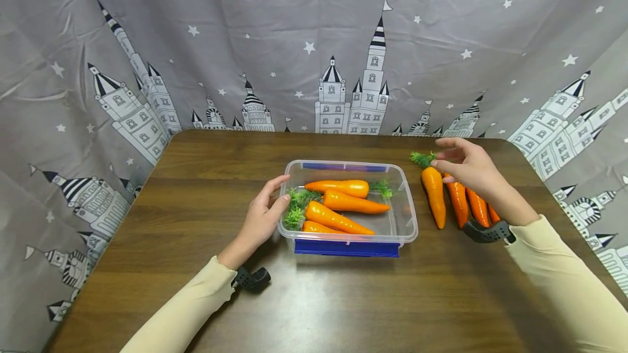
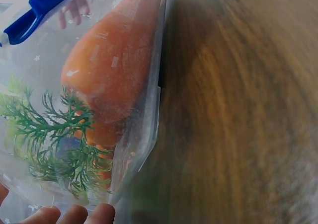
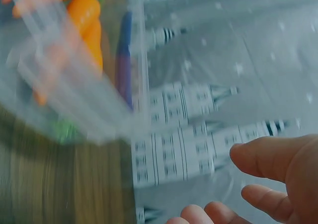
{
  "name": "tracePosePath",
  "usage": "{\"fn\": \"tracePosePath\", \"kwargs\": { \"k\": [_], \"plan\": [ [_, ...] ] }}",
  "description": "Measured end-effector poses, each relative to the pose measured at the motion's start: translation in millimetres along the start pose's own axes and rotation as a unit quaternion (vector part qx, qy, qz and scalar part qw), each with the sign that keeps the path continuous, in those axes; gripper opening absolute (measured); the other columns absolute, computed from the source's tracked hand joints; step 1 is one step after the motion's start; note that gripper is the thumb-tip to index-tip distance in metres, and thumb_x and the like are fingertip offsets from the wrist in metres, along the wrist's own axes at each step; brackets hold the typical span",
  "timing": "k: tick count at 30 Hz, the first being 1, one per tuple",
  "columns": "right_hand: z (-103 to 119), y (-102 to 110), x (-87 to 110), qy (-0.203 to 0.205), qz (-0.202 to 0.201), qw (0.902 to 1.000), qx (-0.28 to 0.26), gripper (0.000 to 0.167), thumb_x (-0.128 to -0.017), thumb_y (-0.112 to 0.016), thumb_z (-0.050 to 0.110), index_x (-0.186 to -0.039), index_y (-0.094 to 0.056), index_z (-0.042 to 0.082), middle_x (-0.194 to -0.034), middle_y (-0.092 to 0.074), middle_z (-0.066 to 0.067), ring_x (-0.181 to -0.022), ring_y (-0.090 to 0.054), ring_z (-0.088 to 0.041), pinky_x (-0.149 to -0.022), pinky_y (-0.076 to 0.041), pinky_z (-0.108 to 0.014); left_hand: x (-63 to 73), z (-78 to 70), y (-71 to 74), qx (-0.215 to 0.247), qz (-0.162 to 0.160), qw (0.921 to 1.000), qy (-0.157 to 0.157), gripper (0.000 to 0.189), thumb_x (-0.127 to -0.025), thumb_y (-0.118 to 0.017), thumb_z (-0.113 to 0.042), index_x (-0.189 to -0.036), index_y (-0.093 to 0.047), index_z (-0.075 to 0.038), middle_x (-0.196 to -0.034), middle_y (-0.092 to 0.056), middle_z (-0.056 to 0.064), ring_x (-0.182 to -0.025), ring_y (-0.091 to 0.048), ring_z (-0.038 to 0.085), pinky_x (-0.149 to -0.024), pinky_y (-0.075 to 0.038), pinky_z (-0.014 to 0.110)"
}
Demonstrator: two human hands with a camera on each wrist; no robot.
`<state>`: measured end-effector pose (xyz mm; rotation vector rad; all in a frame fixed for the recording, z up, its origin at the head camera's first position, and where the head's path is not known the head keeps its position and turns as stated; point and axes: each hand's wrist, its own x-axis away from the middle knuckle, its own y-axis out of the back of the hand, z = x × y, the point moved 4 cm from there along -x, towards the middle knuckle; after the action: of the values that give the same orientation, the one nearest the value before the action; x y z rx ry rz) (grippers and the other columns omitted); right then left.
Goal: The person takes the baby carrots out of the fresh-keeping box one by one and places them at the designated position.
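My left hand (image 1: 265, 214) rests against the left side of a clear plastic box (image 1: 409, 222), its fingertips and thumb right at the rim. In the left wrist view several fingertips (image 2: 74, 214) show beside the box wall, with green tops (image 2: 54, 129) and an orange carrot (image 2: 114, 60) seen through it. Inside the box lie several carrots (image 1: 338, 218) with leafy tops. My right hand (image 1: 466, 165) is over a row of carrots on the table, thumb and fingers apart, nothing between them. Nearest to it is the leftmost carrot (image 1: 434, 192), whose green top lies by its fingertips.
The wooden table (image 1: 211, 195) ends at a grey curtain (image 1: 275, 26) printed with castles and stars. Other carrots (image 1: 458, 203) lie side by side right of the box, partly hidden by the right arm. Blue latches (image 1: 345, 248) run along the box's long sides.
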<state>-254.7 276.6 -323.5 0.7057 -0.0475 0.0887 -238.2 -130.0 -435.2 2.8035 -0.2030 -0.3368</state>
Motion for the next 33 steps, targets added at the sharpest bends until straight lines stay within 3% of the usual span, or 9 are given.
{"fn": "tracePosePath", "kwargs": {
  "k": [8, 13, 18, 23, 27, 33],
  "plan": [
    [40.4, -41.0, -12.2, 0.041, 0.055, 0.9974, 0.022, 0.055, -0.096, -0.069, 0.017, -0.146, -0.049, 0.003, -0.131, -0.062, -0.026, -0.091, -0.069, -0.024, -0.070, -0.060, -0.025, -0.6, -0.1, -0.2, 0.002, -0.001, 1.0000, 0.001, 0.046, -0.103, -0.054, -0.012, -0.149, -0.049, -0.012, -0.152, -0.049, 0.023, -0.121, -0.065, 0.042, -0.097, -0.055, 0.052],
    [51.1, -75.3, -22.8, 0.070, 0.121, 0.9895, 0.037, 0.052, -0.095, -0.070, 0.014, -0.142, -0.052, 0.002, -0.125, -0.065, -0.025, -0.093, -0.069, -0.030, -0.070, -0.061, -0.033, -0.9, 1.3, -0.3, 0.003, -0.002, 1.0000, 0.000, 0.046, -0.103, -0.054, -0.011, -0.149, -0.050, -0.012, -0.151, -0.051, 0.023, -0.121, -0.065, 0.042, -0.097, -0.055, 0.051],
    [58.5, -110.0, -26.8, 0.101, 0.211, 0.9691, 0.079, 0.050, -0.095, -0.069, 0.015, -0.140, -0.055, 0.001, -0.119, -0.069, -0.021, -0.096, -0.069, -0.026, -0.075, -0.061, -0.039, -1.3, 1.5, -0.3, 0.002, -0.002, 1.0000, -0.003, 0.046, -0.103, -0.054, -0.011, -0.148, -0.050, -0.010, -0.150, -0.051, 0.023, -0.119, -0.066, 0.042, -0.096, -0.056, 0.051],
    [65.6, -137.3, -26.8, 0.111, 0.286, 0.9428, 0.130, 0.051, -0.095, -0.070, 0.022, -0.141, -0.056, 0.004, -0.123, -0.071, -0.016, -0.113, -0.066, -0.030, -0.099, -0.054, -0.044, -0.8, 1.5, 0.8, -0.001, -0.006, 1.0000, -0.006, 0.046, -0.102, -0.055, -0.010, -0.148, -0.051, -0.012, -0.148, -0.054, 0.022, -0.114, -0.068, 0.040, -0.092, -0.056, 0.042],
    [74.3, -148.7, -28.7, 0.110, 0.301, 0.9388, 0.126, 0.048, -0.095, -0.070, 0.023, -0.138, -0.058, 0.006, -0.123, -0.071, -0.016, -0.116, -0.065, -0.031, -0.103, -0.051, -0.047, -1.2, 1.4, 1.6, 0.000, -0.012, 0.9999, -0.009, 0.046, -0.102, -0.055, -0.009, -0.147, -0.052, -0.011, -0.147, -0.055, 0.022, -0.113, -0.069, 0.040, -0.091, -0.056, 0.039],
    [77.9, -154.1, -32.4, 0.105, 0.296, 0.9379, 0.147, 0.049, -0.095, -0.070, 0.022, -0.140, -0.057, 0.008, -0.128, -0.069, -0.016, -0.120, -0.064, -0.033, -0.104, -0.051, -0.049, -1.2, 0.1, 1.0, 0.003, -0.007, 1.0000, -0.007, 0.046, -0.102, -0.055, -0.009, -0.147, -0.051, -0.010, -0.148, -0.054, 0.023, -0.117, -0.067, 0.041, -0.095, -0.056, 0.048]
  ]
}}
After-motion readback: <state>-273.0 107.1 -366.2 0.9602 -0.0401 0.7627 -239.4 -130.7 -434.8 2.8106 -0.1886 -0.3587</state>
